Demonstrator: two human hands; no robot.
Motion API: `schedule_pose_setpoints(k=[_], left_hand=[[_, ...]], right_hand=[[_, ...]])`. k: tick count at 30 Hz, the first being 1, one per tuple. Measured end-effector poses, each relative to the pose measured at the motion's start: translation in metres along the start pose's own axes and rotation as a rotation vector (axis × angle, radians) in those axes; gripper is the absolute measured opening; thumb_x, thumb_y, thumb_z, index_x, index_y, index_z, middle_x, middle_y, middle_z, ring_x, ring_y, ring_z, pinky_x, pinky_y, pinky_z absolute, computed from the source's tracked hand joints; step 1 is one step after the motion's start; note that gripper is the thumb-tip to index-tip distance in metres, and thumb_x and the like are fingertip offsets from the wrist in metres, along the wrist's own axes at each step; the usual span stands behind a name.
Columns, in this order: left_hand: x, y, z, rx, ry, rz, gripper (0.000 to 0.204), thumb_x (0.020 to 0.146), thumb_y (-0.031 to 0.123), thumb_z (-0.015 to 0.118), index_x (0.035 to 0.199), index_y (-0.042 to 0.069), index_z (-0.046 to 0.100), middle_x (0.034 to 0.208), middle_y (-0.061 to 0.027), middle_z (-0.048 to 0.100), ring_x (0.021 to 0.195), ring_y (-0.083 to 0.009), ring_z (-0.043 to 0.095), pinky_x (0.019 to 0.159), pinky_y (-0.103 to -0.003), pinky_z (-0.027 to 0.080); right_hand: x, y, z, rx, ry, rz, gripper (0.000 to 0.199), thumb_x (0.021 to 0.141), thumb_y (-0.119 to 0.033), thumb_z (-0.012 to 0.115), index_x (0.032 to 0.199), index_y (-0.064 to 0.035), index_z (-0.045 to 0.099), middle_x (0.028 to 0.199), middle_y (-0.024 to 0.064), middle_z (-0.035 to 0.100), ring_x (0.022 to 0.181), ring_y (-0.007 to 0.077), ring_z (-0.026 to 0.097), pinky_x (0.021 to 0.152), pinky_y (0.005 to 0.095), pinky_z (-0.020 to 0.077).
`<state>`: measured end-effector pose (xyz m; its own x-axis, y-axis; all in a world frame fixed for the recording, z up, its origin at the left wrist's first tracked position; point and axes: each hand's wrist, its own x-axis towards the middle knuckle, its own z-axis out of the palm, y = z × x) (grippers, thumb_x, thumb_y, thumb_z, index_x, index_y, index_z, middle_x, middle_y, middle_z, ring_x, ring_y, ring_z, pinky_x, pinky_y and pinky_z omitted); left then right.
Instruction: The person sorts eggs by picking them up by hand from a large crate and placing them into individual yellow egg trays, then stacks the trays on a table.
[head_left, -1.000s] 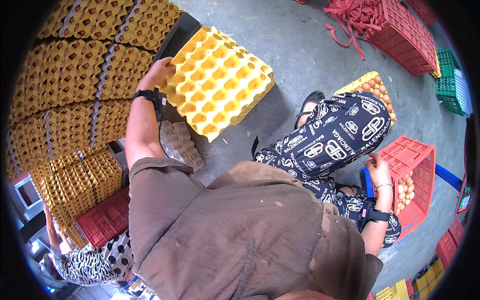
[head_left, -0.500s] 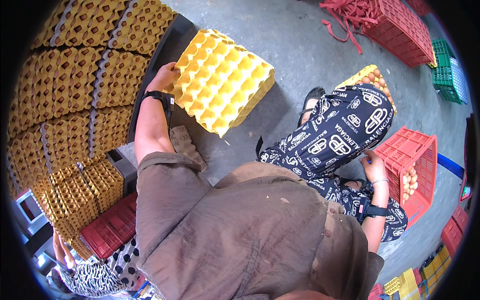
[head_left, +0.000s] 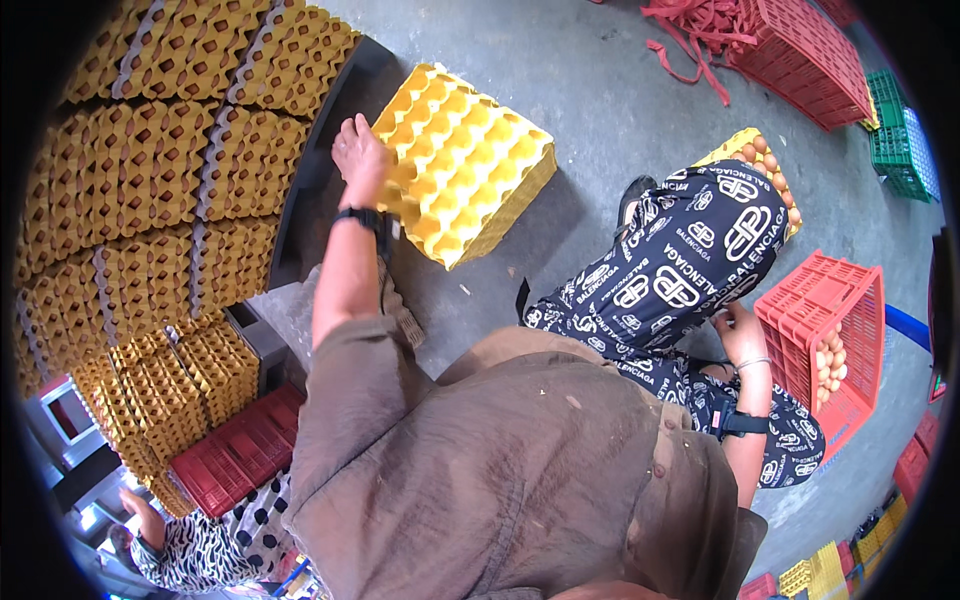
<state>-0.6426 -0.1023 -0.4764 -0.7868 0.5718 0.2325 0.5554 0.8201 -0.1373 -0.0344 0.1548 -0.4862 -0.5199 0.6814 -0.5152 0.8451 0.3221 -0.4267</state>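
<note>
Grey concrete floor (head_left: 620,110) spreads under everything, with tall stacks of filled egg trays (head_left: 170,180) walling off the left side. From the left hand (head_left: 362,155), which is stretched forward and closed on the near edge of a stack of empty yellow egg trays (head_left: 465,160), the pile tilts, its far side low toward the floor and its near side lifted beside a dark pallet edge (head_left: 320,170). The right hand (head_left: 742,335) hangs low at the person's side by the patterned trouser leg (head_left: 680,270), fingers loosely curled; whether it grips anything I cannot tell. Just beyond it stands a red plastic crate (head_left: 820,320) with eggs (head_left: 828,362) inside, and a filled yellow tray (head_left: 765,160) shows past the knee. Farther off lie more red crates (head_left: 800,55), a green crate (head_left: 900,150) and red strapping (head_left: 700,25). Handling the stack well, in my judgement, means keeping the grip spread across several tray edges so the pile stays square, and supporting the underside, since one hand on a corner lets soft pulp trays fan apart.
</note>
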Motion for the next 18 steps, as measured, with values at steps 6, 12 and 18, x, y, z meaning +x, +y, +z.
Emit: schedule_pose_setpoints(k=[6, 12, 18], left_hand=[[-0.102, 0.076, 0.001, -0.090, -0.238, 0.288, 0.071, 0.091, 0.052, 0.052, 0.147, 0.012, 0.035, 0.156, -0.0180, 0.021, 0.145, -0.0385, 0.014, 0.113, -0.059, 0.012], [-0.076, 0.049, 0.011, 0.057, -0.468, 0.395, 0.068, 0.088, 0.052, 0.056, 0.138, 0.007, 0.045, 0.150, -0.0189, 0.032, 0.136, -0.0429, 0.029, 0.111, -0.052, 0.025], [-0.010, 0.279, -0.050, -0.860, -0.394, 0.800, 0.026, 0.080, 0.002, 0.069, 0.105, 0.005, 0.064, 0.105, -0.0132, 0.065, 0.102, -0.0324, 0.061, 0.090, -0.039, 0.049]], right_hand=[[-0.008, -0.003, 0.000, 0.115, -0.026, 0.076, 0.039, 0.082, -0.021, 0.066, 0.117, -0.0041, 0.061, 0.097, 0.0200, 0.068, 0.094, 0.0363, 0.065, 0.081, 0.0395, 0.0502], [0.062, 0.021, 0.010, 0.086, 0.052, 0.154, 0.038, 0.082, -0.026, 0.067, 0.115, -0.0073, 0.063, 0.109, 0.0206, 0.066, 0.104, 0.0360, 0.062, 0.088, 0.0427, 0.0492], [0.098, 0.058, 0.021, 0.132, 0.264, 0.463, 0.051, 0.077, -0.022, 0.073, 0.124, -0.0137, 0.054, 0.128, 0.0121, 0.051, 0.110, 0.0342, 0.059, 0.090, 0.0449, 0.0496]])
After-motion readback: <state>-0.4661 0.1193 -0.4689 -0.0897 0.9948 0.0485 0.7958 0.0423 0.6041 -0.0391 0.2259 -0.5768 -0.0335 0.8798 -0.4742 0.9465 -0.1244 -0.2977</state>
